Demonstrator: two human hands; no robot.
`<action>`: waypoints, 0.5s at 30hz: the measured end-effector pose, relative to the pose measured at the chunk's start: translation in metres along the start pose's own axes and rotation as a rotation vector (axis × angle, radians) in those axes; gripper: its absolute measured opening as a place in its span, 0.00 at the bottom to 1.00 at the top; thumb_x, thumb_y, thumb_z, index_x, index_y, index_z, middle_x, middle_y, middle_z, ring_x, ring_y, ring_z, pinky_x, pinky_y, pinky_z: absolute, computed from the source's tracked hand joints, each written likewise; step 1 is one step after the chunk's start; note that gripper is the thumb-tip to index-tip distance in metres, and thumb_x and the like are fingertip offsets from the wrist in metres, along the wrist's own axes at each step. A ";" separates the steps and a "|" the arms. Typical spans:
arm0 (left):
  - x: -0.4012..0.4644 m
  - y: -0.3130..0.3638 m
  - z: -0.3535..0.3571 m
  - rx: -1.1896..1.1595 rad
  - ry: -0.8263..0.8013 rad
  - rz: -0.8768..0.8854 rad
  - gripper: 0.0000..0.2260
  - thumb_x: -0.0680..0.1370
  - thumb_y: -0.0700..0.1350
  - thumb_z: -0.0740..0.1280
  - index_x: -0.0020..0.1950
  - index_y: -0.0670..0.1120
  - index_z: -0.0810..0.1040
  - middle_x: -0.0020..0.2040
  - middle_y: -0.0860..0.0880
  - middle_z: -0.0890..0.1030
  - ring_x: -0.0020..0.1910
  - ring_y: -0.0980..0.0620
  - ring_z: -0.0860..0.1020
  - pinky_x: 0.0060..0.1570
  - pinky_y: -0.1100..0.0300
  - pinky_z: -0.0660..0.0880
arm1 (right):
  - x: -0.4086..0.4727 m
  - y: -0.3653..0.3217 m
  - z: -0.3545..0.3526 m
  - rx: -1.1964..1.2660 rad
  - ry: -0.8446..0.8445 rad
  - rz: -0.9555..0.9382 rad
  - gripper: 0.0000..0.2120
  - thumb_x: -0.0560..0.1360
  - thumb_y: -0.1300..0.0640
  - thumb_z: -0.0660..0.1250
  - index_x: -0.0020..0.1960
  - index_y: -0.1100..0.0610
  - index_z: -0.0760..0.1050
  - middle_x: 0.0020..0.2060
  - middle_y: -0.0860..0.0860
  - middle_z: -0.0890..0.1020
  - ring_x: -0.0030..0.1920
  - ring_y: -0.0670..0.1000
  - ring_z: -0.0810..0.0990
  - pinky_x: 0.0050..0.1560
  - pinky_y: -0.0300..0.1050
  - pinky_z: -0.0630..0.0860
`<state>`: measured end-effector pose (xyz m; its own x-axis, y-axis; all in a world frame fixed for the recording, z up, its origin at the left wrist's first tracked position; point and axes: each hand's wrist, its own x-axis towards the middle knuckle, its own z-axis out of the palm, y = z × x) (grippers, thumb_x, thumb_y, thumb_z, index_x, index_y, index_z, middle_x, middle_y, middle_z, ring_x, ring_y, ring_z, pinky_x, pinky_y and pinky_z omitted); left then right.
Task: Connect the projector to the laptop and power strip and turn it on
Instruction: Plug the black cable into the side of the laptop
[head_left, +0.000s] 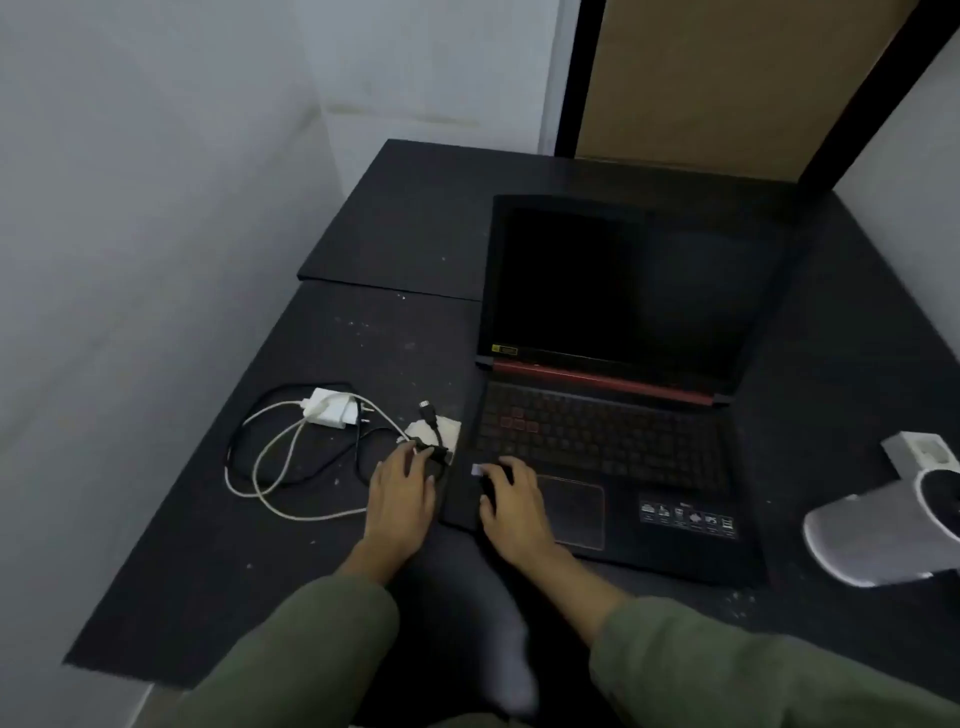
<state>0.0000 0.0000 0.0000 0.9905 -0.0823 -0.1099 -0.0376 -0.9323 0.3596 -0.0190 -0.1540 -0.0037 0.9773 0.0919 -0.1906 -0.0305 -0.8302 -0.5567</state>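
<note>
A black laptop (613, 415) with a red hinge stands open on the dark table (291, 545), and its screen is dark. My left hand (402, 491) lies just off the laptop's left edge, fingers closed on a black cable (435, 451). One free plug of that cable (426, 408) lies on a scrap of paper (449, 428). My right hand (511, 501) hovers over the left palm rest and pinches a dark plug with a silver tip (476, 469). The white projector (878, 535) lies on its side at the right edge.
A white power adapter (328, 408) with a looped white cord (260, 467) lies left of my hands, tangled with the black cable. A white boxy object (919, 454) sits behind the projector. Walls close in on the left and behind.
</note>
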 end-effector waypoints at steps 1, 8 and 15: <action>0.006 -0.008 -0.001 -0.009 0.011 0.018 0.19 0.80 0.44 0.56 0.71 0.45 0.64 0.73 0.45 0.62 0.72 0.48 0.62 0.73 0.50 0.56 | 0.006 -0.005 0.003 0.005 0.016 0.015 0.20 0.78 0.59 0.59 0.70 0.56 0.65 0.71 0.56 0.62 0.73 0.55 0.58 0.73 0.48 0.60; 0.038 -0.042 0.004 -0.009 0.006 0.175 0.18 0.80 0.43 0.56 0.70 0.48 0.65 0.73 0.49 0.63 0.72 0.53 0.61 0.75 0.54 0.51 | 0.029 -0.026 0.022 -0.010 0.137 0.154 0.21 0.77 0.59 0.60 0.70 0.56 0.66 0.72 0.56 0.61 0.73 0.54 0.58 0.72 0.48 0.57; 0.053 -0.048 0.009 -0.127 -0.013 0.359 0.17 0.76 0.39 0.61 0.66 0.45 0.71 0.67 0.47 0.70 0.69 0.51 0.66 0.75 0.55 0.44 | 0.036 -0.036 0.034 0.021 0.227 0.222 0.20 0.78 0.60 0.59 0.69 0.58 0.67 0.71 0.57 0.63 0.73 0.55 0.60 0.72 0.47 0.59</action>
<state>0.0536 0.0368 -0.0313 0.9156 -0.4008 0.0325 -0.3642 -0.7925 0.4892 0.0100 -0.1018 -0.0177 0.9680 -0.2174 -0.1254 -0.2505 -0.8046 -0.5384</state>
